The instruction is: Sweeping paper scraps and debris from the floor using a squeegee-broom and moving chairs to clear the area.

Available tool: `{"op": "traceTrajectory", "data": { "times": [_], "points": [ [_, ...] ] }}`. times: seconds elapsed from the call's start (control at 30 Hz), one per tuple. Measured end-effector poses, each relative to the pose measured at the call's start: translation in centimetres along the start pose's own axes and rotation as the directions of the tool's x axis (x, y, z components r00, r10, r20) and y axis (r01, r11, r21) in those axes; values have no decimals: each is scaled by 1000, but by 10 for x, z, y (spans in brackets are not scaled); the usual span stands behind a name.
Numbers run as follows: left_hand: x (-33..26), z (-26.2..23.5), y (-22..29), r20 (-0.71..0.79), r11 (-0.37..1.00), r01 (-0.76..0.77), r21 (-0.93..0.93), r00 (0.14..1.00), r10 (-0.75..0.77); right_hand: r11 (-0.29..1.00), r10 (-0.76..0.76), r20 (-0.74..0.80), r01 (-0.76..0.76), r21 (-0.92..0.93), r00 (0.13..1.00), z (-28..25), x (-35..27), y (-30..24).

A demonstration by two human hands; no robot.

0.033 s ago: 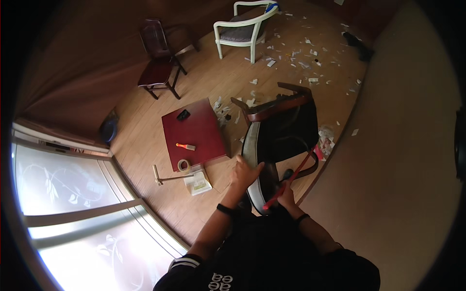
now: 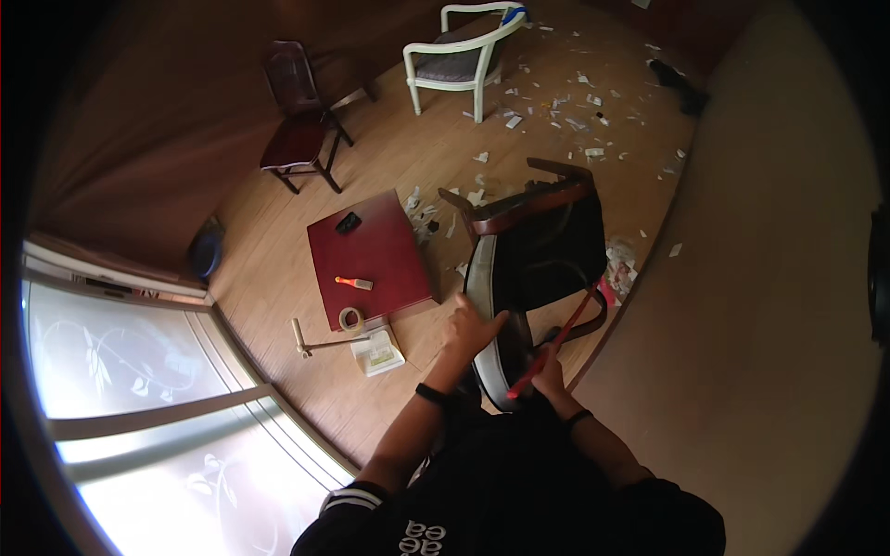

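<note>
A dark wooden chair (image 2: 547, 269) lies tipped over in front of me, its black underside and pale grey seat edge showing. My left hand (image 2: 470, 332) grips that grey edge, thumb on the inner side. A long thin red bar (image 2: 573, 326) is in my right hand (image 2: 547, 373). Its near end rests by the lower part of the seat edge, and it slants away up to the right across the chair. My right fingers are partly hidden, so what kind of tool the bar is I cannot make out.
Left of the chair, a dark red low table (image 2: 371, 250) carries a black object (image 2: 349, 222), an orange-handled brush (image 2: 354, 283) and a tape roll (image 2: 350, 319). A hammer (image 2: 320, 345) lies beside. White scraps (image 2: 565, 116) litter the floor. A white armchair (image 2: 454, 65) and brown chair (image 2: 301, 125) stand beyond.
</note>
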State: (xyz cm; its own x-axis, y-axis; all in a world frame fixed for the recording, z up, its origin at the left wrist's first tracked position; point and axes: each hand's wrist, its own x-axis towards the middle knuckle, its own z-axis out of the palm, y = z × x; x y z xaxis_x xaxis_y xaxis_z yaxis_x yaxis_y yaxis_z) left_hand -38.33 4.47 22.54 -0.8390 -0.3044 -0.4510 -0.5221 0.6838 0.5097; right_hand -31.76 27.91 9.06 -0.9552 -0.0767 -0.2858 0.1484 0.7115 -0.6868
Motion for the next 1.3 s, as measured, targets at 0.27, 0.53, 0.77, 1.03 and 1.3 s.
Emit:
{"op": "traceTrajectory", "data": {
  "times": [0.27, 0.53, 0.77, 1.03, 1.3],
  "points": [
    [-13, 20, -2, 93, 992, -113, 60, 990, 107, 979, -46, 94, 26, 205, 995, -29, -18, -50],
    [7, 8, -1, 73, 991, -103, 84, 993, 97, 989, -104, 56, 98, 107, 993, -4, -41, -95],
    [29, 8, 10, 63, 980, -30, 199, 998, 18, 982, -188, -85, 187, -26, 978, 4, -52, -107],
    [54, 4, 25, 202, 965, 57, 257, 973, -111, 985, -170, -109, 165, -53, 979, 24, -66, -103],
    [48, 11, 17, 228, 955, -58, 289, 973, -10, 987, -157, -154, 159, 7, 976, 22, -70, -110]
  ]
}}
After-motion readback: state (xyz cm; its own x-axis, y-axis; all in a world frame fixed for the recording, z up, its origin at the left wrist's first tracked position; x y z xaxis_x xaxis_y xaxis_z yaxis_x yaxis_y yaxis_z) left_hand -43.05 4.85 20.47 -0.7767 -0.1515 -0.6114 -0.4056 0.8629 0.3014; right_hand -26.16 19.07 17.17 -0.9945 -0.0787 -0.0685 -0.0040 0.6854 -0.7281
